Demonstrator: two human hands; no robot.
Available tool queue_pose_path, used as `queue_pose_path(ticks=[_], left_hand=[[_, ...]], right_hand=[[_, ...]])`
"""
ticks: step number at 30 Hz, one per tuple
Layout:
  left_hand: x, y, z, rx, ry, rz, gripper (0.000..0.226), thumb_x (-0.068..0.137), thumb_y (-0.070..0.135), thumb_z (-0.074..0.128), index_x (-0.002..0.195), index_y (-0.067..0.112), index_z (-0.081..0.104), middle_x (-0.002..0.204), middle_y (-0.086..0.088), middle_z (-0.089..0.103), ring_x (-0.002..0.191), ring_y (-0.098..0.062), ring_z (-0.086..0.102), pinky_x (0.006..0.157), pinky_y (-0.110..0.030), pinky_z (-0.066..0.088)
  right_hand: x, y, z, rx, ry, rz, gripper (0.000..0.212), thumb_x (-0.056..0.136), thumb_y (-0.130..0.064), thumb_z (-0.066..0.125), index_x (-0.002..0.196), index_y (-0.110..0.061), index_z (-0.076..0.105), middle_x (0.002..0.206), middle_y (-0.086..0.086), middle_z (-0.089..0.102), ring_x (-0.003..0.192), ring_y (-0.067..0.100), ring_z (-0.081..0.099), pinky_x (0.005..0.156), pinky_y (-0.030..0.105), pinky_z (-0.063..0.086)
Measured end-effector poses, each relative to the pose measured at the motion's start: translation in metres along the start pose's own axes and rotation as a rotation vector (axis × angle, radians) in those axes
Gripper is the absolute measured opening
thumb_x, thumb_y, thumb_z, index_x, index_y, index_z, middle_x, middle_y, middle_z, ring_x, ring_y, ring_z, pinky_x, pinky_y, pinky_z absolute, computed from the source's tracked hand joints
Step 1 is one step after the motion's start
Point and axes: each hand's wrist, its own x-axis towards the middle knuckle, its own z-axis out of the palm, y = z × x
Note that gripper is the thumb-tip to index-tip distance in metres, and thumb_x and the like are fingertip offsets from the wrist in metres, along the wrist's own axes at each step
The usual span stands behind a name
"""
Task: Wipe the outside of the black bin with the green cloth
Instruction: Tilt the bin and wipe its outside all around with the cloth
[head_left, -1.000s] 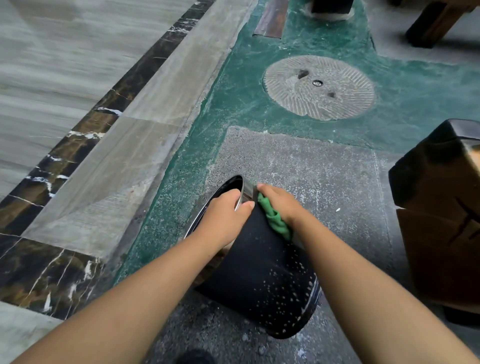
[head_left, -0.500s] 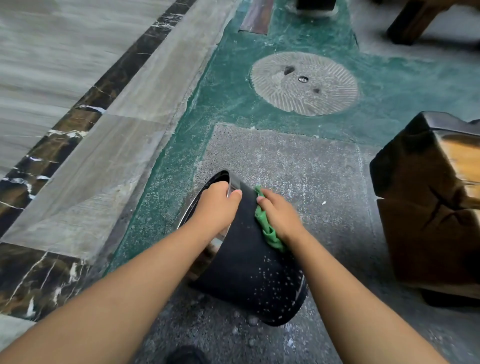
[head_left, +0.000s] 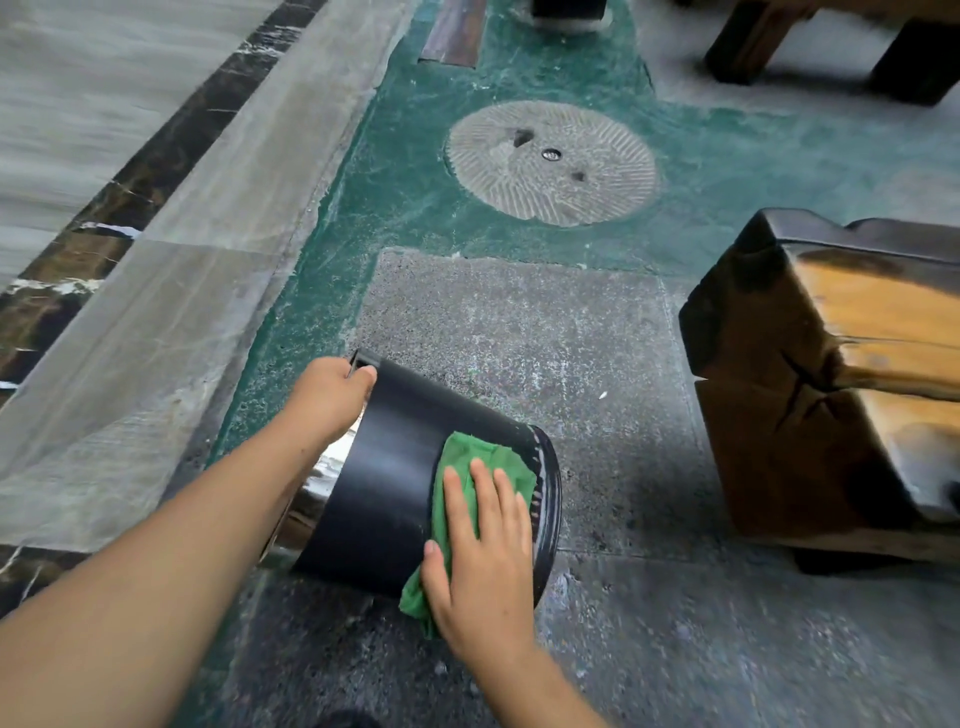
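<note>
Lying across the scene, largest first:
Floor: grey speckled concrete (head_left: 545, 332) under the work, bordered by green-painted ground, with pale stone and a dark marble strip running off to the left.
Wooden block: a heavy dark-edged stump (head_left: 831, 384) stands on the concrete to the right, well apart from the bin.
Round cover: a ribbed grey disc (head_left: 553, 163) sits set into the green ground, far beyond the bin.
Black bin: the black bin (head_left: 384, 478) lies tipped on its side on the concrete, rim toward the upper left, base toward the lower right; a shiny metal liner shows at its left edge.
Left hand: the left hand (head_left: 327, 400) curls over the bin's rim at the upper left, fingers hooked onto the edge, a closed grip that holds the bin in place.
Right hand: the right hand (head_left: 483, 545) lies flat with fingers spread and extended, palm pressing down on the cloth; the grip is wide, not pinching anything.
Green cloth: the green cloth (head_left: 467, 457) is spread against the bin's outer wall near the base end, beneath the right hand, a fold hanging off below the thumb.
Bin to hands: the bin sits between the two hands, touched by both, the right one through the cloth.
</note>
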Motion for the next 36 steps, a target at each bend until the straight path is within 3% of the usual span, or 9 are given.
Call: queue_pose_path(ticks=[5, 8, 11, 16, 19, 24, 27, 32, 36], left_hand=[[0.002, 0.014, 0.002, 0.14, -0.014, 0.018, 0.041, 0.095, 0.027, 0.047, 0.059, 0.009, 0.041, 0.06, -0.009, 0.044, 0.062, -0.028, 0.043, 0.05, -0.032, 0.025], [-0.001, 0.023, 0.005, 0.286, -0.011, 0.074, 0.034, 0.099, 0.028, 0.041, 0.076, 0.003, 0.048, 0.078, -0.015, 0.052, 0.076, -0.032, 0.047, 0.063, -0.036, 0.032], [-0.002, 0.021, 0.007, 0.362, 0.001, 0.124, 0.033, 0.099, 0.031, 0.039, 0.083, 0.003, 0.049, 0.086, -0.02, 0.055, 0.079, -0.033, 0.047, 0.067, -0.037, 0.033], [-0.012, 0.016, 0.005, 0.328, -0.015, 0.213, 0.034, 0.098, 0.032, 0.043, 0.072, 0.009, 0.043, 0.081, -0.014, 0.052, 0.082, -0.036, 0.053, 0.066, -0.036, 0.03], [-0.021, 0.026, 0.01, 0.348, -0.07, 0.3, 0.039, 0.097, 0.035, 0.046, 0.065, 0.015, 0.035, 0.072, -0.005, 0.046, 0.074, -0.028, 0.043, 0.064, -0.036, 0.027], [-0.022, 0.049, 0.032, 0.289, -0.121, 0.281, 0.042, 0.097, 0.033, 0.045, 0.06, 0.016, 0.033, 0.063, -0.001, 0.04, 0.059, -0.021, 0.039, 0.057, -0.036, 0.024], [-0.015, 0.047, 0.026, 0.266, -0.1, 0.255, 0.043, 0.097, 0.03, 0.046, 0.058, 0.015, 0.037, 0.06, -0.001, 0.043, 0.057, -0.021, 0.042, 0.053, -0.035, 0.025], [-0.014, 0.031, 0.011, 0.114, -0.064, 0.126, 0.046, 0.096, 0.024, 0.048, 0.053, 0.015, 0.031, 0.052, -0.001, 0.031, 0.047, -0.018, 0.028, 0.047, -0.033, 0.017], [-0.012, 0.029, 0.008, 0.022, -0.046, 0.021, 0.047, 0.095, 0.025, 0.049, 0.051, 0.016, 0.034, 0.046, -0.003, 0.03, 0.042, -0.02, 0.025, 0.045, -0.029, 0.017]], right_hand=[[-0.008, 0.003, 0.004, -0.016, 0.034, -0.046, 0.071, 0.091, -0.043, 0.048, 0.154, -0.022, 0.026, 0.163, 0.007, 0.024, 0.151, 0.03, 0.017, 0.118, 0.049, 0.015], [0.016, 0.01, 0.0, 0.071, 0.021, 0.061, 0.069, 0.091, -0.049, 0.04, 0.155, -0.029, 0.024, 0.164, 0.001, 0.021, 0.153, 0.023, 0.009, 0.121, 0.047, 0.01], [0.059, 0.032, -0.008, 0.131, -0.012, 0.195, 0.068, 0.088, -0.057, 0.031, 0.15, -0.028, 0.037, 0.159, 0.002, 0.035, 0.148, 0.025, 0.024, 0.121, 0.045, 0.016], [0.131, 0.08, -0.013, 0.221, -0.32, 0.229, 0.061, 0.091, -0.056, 0.031, 0.141, -0.026, 0.05, 0.146, 0.004, 0.053, 0.134, 0.025, 0.046, 0.112, 0.042, 0.033], [0.148, 0.106, -0.014, 0.425, -0.481, 0.35, 0.04, 0.099, -0.04, 0.037, 0.119, -0.021, 0.066, 0.13, 0.006, 0.064, 0.119, 0.023, 0.055, 0.101, 0.035, 0.038], [0.154, 0.129, -0.016, 0.577, -0.518, 0.503, 0.043, 0.094, -0.045, 0.042, 0.09, -0.015, 0.072, 0.103, 0.008, 0.072, 0.099, 0.024, 0.063, 0.093, 0.039, 0.044], [0.156, 0.123, -0.017, 0.583, -0.498, 0.491, 0.043, 0.09, -0.051, 0.042, 0.089, -0.02, 0.071, 0.105, 0.003, 0.072, 0.101, 0.022, 0.064, 0.096, 0.04, 0.045], [0.128, 0.108, -0.019, 0.305, -0.283, 0.187, 0.044, 0.094, -0.049, 0.032, 0.107, -0.024, 0.066, 0.108, 0.0, 0.07, 0.103, 0.024, 0.062, 0.09, 0.041, 0.047], [0.091, 0.095, -0.011, 0.122, -0.094, 0.126, 0.059, 0.093, -0.05, 0.03, 0.138, -0.02, 0.054, 0.137, 0.005, 0.06, 0.128, 0.025, 0.051, 0.109, 0.044, 0.038]])
